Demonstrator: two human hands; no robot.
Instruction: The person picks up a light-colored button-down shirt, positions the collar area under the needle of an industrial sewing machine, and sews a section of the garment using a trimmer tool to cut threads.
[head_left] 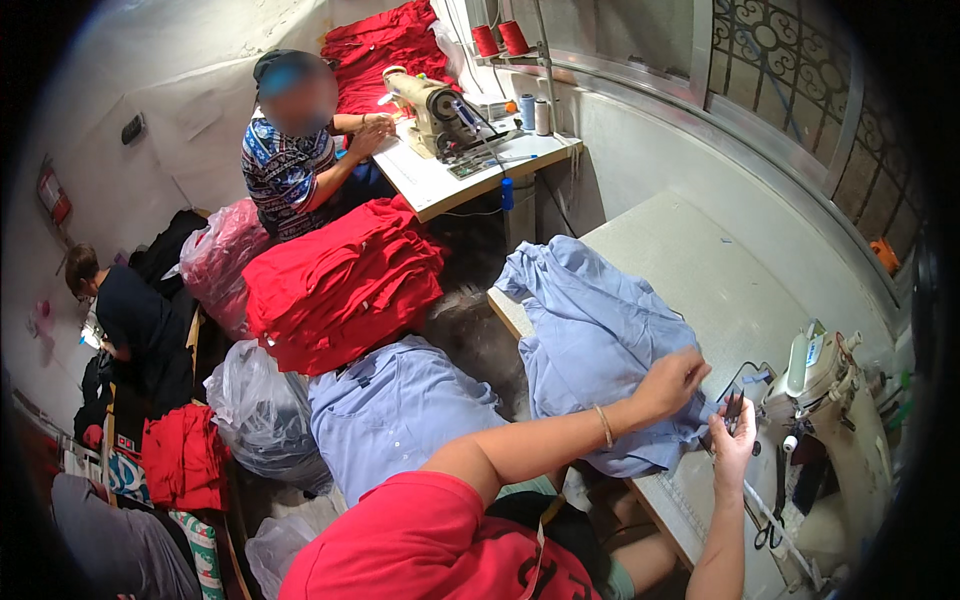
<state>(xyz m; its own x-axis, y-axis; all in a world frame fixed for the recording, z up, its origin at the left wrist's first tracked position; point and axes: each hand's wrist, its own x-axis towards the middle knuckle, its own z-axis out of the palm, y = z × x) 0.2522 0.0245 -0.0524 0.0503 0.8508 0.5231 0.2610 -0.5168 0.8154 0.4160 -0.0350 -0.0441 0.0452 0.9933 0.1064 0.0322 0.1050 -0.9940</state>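
A light blue garment point(590, 330) lies heaped on the sewing table point(690, 245), part of it hanging over the near edge. Above its right side is my left hand point(676, 382), with a bracelet at the wrist. Its fingers are curled together, and whatever they may pinch is too small to make out. My right hand point(735, 432) grips dark thread snips point(734, 406), blades pointing up, beside the garment's right edge. A sewing machine point(815, 385) stands just right of that hand. The garment's edge comes close to my right fingers; whether they touch it is unclear.
Dark-handled scissors point(768, 534) lie near the machine. To the left are a pile of light blue garments point(400, 410), a red garment stack point(340, 280) and a filled plastic bag point(262, 415). A co-worker point(290, 160) sits at another sewing machine point(430, 110); another person point(145, 320) works far left.
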